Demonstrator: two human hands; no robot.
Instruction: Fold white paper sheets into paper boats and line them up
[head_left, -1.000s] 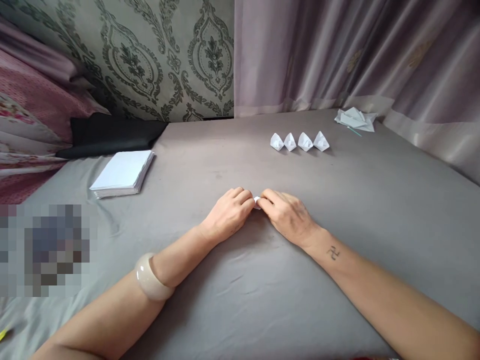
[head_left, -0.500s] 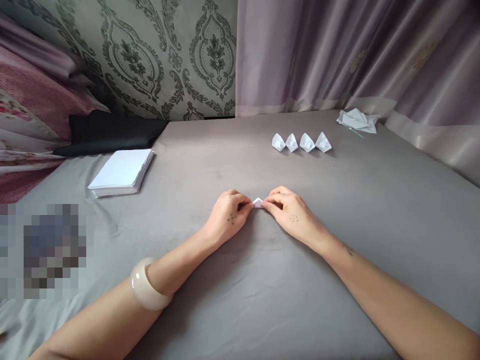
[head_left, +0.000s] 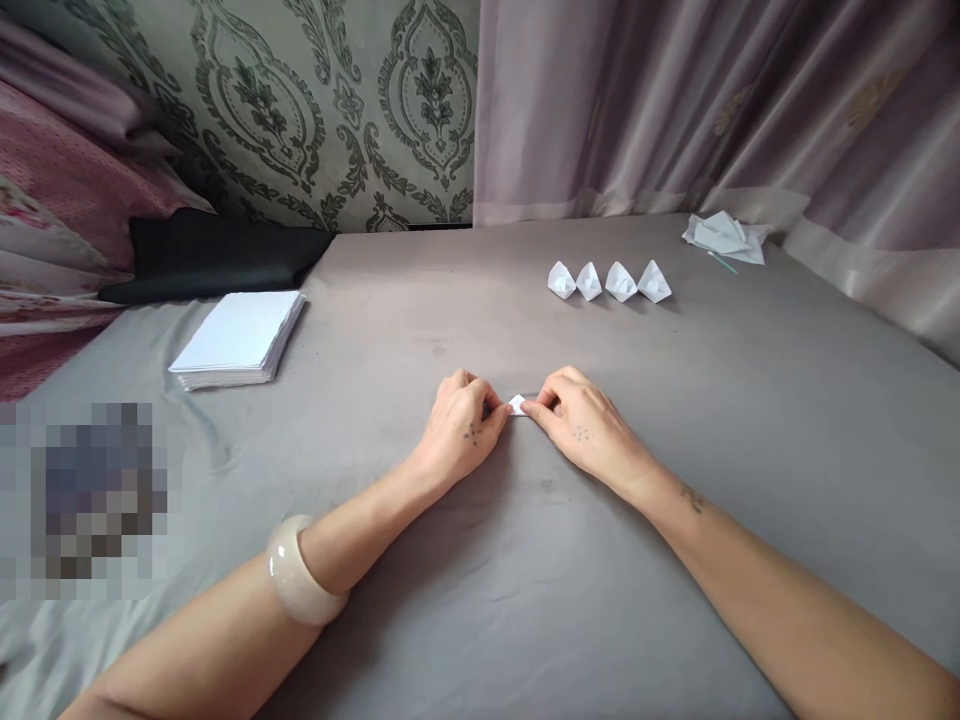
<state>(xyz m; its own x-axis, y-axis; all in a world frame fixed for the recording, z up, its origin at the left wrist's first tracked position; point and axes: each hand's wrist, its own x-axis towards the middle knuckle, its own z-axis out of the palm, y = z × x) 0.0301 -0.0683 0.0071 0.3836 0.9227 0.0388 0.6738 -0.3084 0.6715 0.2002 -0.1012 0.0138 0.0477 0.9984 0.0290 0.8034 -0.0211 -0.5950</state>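
A small folded piece of white paper point(head_left: 517, 404) lies on the grey sheet point(head_left: 525, 600) between my two hands. My left hand point(head_left: 463, 430) pinches its left end with curled fingers. From the other side, my right hand point(head_left: 581, 425) pinches the right end. Both hands rest on the sheet, knuckles up, and most of the paper is hidden by the fingertips. A pale bangle point(head_left: 296, 575) sits on my left forearm.
Several finished folded paper pieces point(head_left: 609, 281) stand in a row at the back right. A stack of white sheets point(head_left: 238, 338) lies at the left. Crumpled paper scraps point(head_left: 724, 238) lie by the curtain. A black cushion point(head_left: 214, 262) lies by the wall.
Both hands have rolled from side-on to knuckles-up while keeping hold of the small paper. The paper between the fingertips has stayed in about the same spot.
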